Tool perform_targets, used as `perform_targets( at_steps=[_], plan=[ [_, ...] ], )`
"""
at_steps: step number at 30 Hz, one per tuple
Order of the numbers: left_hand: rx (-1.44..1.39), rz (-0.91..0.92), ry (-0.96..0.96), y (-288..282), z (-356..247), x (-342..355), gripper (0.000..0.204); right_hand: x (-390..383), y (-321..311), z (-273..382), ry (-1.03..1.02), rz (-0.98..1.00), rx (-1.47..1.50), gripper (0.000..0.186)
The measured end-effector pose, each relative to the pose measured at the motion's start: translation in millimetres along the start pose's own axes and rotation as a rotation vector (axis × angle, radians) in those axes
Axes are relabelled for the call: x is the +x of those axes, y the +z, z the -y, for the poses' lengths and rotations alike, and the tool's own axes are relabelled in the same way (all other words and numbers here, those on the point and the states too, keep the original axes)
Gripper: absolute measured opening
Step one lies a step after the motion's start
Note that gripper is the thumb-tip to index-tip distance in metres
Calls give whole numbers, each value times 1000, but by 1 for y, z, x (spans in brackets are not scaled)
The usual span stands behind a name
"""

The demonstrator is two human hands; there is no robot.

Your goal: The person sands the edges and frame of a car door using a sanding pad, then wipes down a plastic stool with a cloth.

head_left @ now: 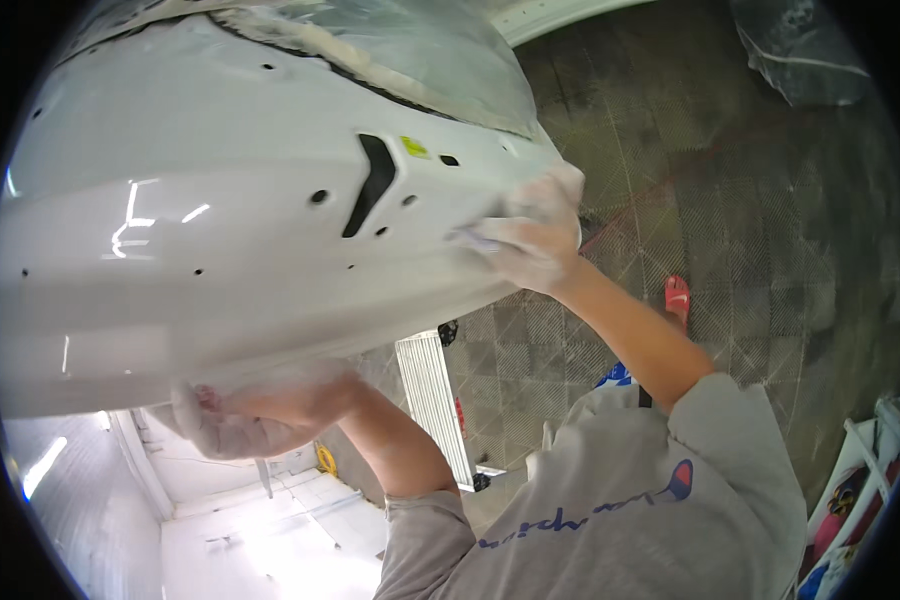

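Note:
A large, glossy white car body panel [240,200] with several small holes and a dark angled slot [372,185] fills the upper left. At the panel's right end, my right hand [540,235], dusted white and blurred, is closed on a thin pale-purple sheet [477,239] and presses it to the surface. The sheet looks like sandpaper, but blur hides its detail. My left hand [235,425], also whitened, is at the panel's lower edge with its fingers curled. What those fingers hold, if anything, cannot be made out.
Clear plastic film [440,60] covers the area above the panel. A ribbed white fixture [435,400] stands below it. Dark patterned floor tiles [740,220] lie at right, with a red sandal [678,295] on a foot. A white rack [865,460] with coloured items is at lower right.

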State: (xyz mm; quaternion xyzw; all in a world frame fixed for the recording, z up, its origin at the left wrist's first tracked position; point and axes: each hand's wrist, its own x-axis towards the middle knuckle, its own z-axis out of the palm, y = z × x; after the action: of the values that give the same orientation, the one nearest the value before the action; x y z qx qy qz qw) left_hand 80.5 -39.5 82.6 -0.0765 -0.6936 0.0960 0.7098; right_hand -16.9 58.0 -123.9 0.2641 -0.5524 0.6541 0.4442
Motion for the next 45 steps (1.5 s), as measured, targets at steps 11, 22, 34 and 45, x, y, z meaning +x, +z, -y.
perform_targets(
  at_steps=[11, 22, 34, 45],
  plan=[
    [80, 78, 39, 1, -12, 4, 35, 8, -7, 5, 15, 77, -21, 28],
    [7, 163, 53, -10, -15, 1, 24, 54, 26, 51, -160, -2, 30, 29],
    [-153, 72, 12, -17, -10, -5, 23, 52, 22, 64, -247, 66, -44, 30],
    [-174, 488, -337, -12, -151, -121, 58, -96, -172, -52, 498, 575, -107, 26]
  ],
)
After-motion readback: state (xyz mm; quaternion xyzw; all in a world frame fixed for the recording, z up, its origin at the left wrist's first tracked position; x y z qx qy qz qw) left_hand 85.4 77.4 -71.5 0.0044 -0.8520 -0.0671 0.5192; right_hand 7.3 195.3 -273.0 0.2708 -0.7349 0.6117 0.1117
